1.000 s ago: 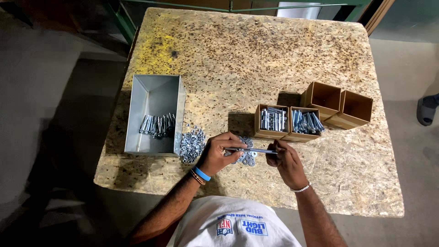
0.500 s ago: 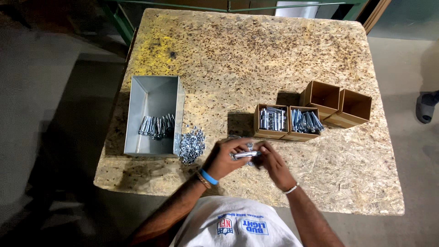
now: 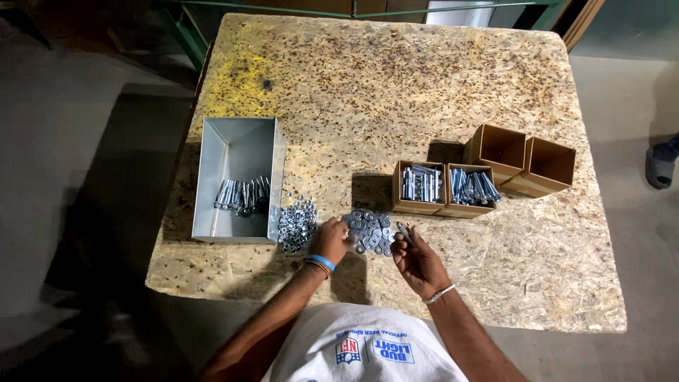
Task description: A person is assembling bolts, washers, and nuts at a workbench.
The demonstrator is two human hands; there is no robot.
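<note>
Right hand point(image 3: 419, 260) pinches a silver bolt point(image 3: 404, 233); left hand point(image 3: 331, 240), fingers curled, touches the loose pile of flat silver washers point(image 3: 369, 231). A careless sweep could scatter washers off the chipboard tabletop point(image 3: 424, 106).

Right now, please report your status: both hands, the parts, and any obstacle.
Left hand between nut pile and washer pile, fingers on washers. Right hand holding a bolt. Nothing blocks the piles.
</note>
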